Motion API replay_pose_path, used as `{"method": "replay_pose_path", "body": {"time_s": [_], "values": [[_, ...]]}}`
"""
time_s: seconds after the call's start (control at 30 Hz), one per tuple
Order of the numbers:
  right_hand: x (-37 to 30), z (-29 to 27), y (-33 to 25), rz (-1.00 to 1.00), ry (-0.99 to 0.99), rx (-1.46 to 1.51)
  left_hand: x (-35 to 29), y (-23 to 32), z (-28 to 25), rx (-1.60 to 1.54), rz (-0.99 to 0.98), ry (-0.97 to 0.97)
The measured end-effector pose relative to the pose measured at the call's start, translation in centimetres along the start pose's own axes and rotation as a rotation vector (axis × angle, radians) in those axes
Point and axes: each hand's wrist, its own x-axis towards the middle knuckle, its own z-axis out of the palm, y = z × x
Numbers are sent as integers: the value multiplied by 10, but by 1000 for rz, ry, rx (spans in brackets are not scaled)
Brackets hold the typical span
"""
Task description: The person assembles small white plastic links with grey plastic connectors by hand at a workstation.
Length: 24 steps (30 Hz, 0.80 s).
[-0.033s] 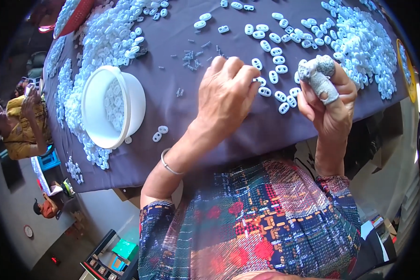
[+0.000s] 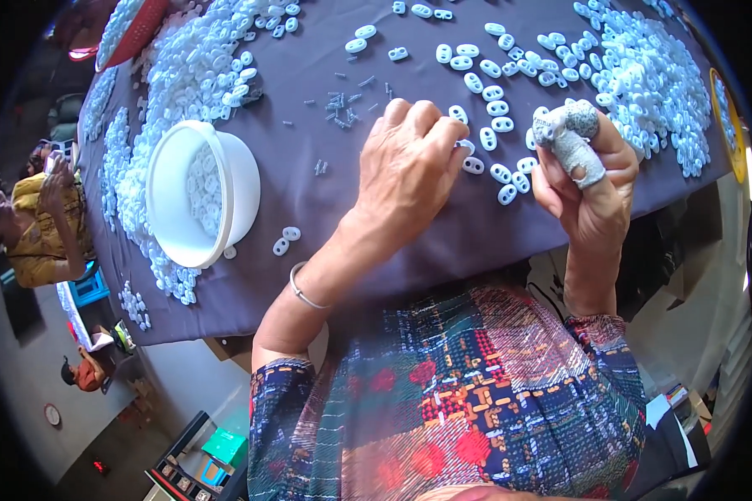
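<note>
Over the dark cloth my left hand [image 2: 411,159] is closed, its fingers curled toward the right. A small white oval piece [image 2: 464,146] shows at its fingertips, partly hidden. Just beyond that hand lie several small grey pins [image 2: 339,108]. My right hand [image 2: 589,171] is raised at the right, closed, with worn whitish wraps [image 2: 575,154] around the thumb and a finger. Whatever it may hold is hidden by the wraps. Between and beyond the hands lie loose white oval pieces with two holes [image 2: 497,108].
A white tub [image 2: 246,188] with such pieces inside stands tilted-looking at the left, against a large white heap [image 2: 188,79]. Another heap [image 2: 656,92] lies at the right, near a yellow-rimmed tray [image 2: 734,138]. A red basket [image 2: 138,29] is far left. People sit beyond the table's left edge.
My left hand has shifted very slightly to the right. Otherwise the pieces, pins and my right hand look the same.
</note>
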Motion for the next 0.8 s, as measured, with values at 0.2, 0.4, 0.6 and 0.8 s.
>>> {"method": "replay_pose_path", "body": {"time_s": [0.2,0.4,0.6,0.8], "values": [[-2,-9,4,6,-33,21,10,0,-3,-13,-55,-194],[-5,7,4,68,0,-15,-18,8,-37,-137,-183,-59],[-12,15,14,220,-87,-99,-74,1,-77,-134,-388,-270],[-20,34,21,282,-146,-289,-88,-2,-68,14,-440,32]]}}
